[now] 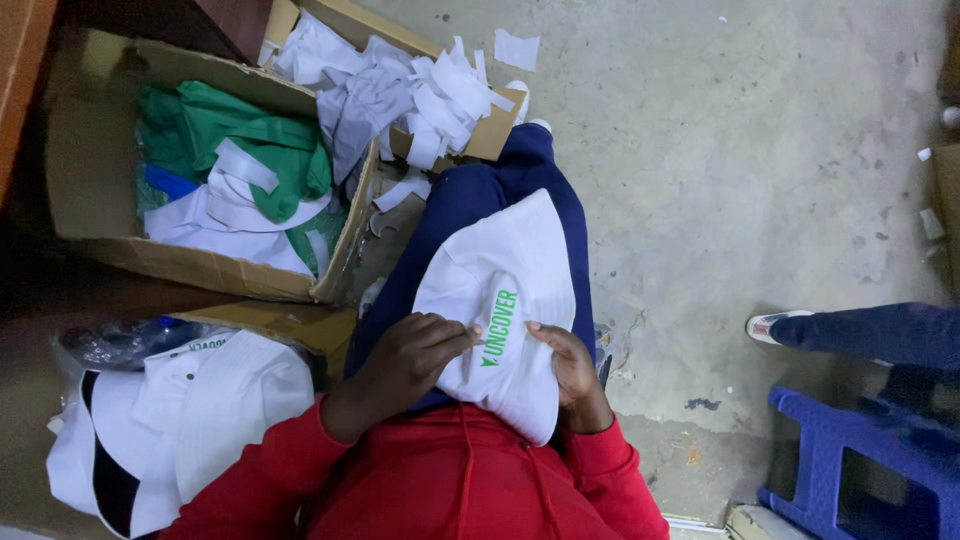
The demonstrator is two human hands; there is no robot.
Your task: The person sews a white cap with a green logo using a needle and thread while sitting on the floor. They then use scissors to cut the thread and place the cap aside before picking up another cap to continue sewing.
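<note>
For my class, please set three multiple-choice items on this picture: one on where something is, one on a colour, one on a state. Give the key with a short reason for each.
1. Where does the white cap lie?
A. on the person's lap, between both hands
B. inside the cardboard box
C. on the blue stool

2. What colour is the cloth bundled in the nearer cardboard box, besides white?
A. yellow
B. green
C. pink

3. How are the hands placed on the cap?
A. both clear of it
B. only one touching it
C. left hand and right hand both pressing on it

Key: 1 A, the cap rests on the dark blue trouser leg with a hand at each side. 2 B, green fabric fills the top of the box. 3 C, the fingers of both hands lie on the cap beside its green print.
</note>
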